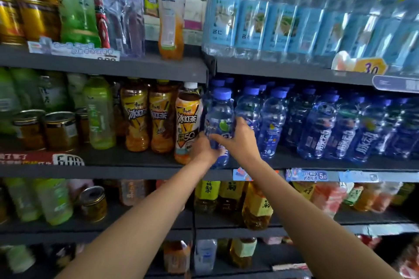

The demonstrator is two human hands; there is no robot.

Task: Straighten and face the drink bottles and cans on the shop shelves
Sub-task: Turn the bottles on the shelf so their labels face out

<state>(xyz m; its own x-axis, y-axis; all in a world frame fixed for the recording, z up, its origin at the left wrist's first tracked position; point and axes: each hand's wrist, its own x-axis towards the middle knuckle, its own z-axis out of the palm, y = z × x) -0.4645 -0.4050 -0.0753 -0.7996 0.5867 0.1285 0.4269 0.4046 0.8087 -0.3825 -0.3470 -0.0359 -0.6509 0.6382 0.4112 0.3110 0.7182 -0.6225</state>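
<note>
Head view: both hands grip blue-capped bottle (219,118) — iced-tea bottle (187,124) touching alongside.

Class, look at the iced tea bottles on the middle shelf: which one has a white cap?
The rightmost iced tea bottle, beside the left hand. Its cap is white and its label mostly white; the two to its left look darker.

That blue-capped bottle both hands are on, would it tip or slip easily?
The blue-capped bottle looks tall and narrow, so a push up high would probably tip it. It seems full, so likely heavy for its size. Its glossy plastic may be slippery.
</note>
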